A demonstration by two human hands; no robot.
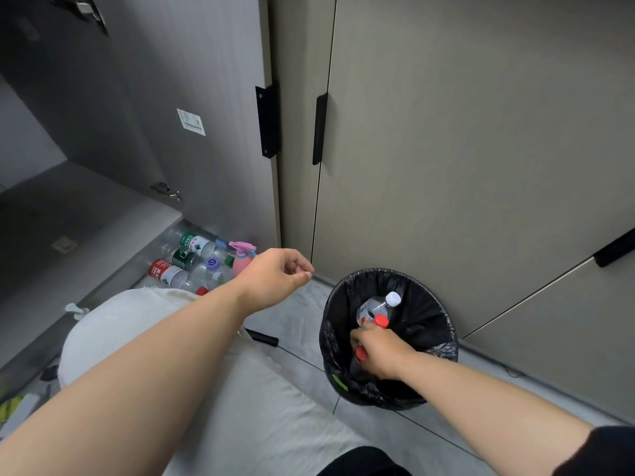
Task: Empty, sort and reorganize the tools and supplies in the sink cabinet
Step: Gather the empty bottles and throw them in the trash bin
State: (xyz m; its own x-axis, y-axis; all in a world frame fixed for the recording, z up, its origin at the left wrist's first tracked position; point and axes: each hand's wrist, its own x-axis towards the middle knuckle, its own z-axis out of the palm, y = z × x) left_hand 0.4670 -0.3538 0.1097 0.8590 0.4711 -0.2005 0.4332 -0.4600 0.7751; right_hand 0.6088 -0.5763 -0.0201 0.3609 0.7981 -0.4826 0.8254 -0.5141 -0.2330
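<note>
My right hand (378,352) reaches into a round bin lined with a black bag (443,341) and grips red-capped plastic bottles (379,321). A clear bottle with a white cap (378,305) lies inside the bin just beyond my fingers. My left hand (275,280) hovers in the air left of the bin, fingers loosely curled, holding nothing. A heap of empty plastic bottles (189,266) lies on the floor under the open cabinet door (178,97), with a pink spray bottle (242,259) at its right end.
A white cloth bag (123,324) lies on the floor below my left forearm. A small black object (263,338) lies on the grey floor tiles between bag and bin. Closed beige cabinet doors with black handles (319,128) stand behind the bin.
</note>
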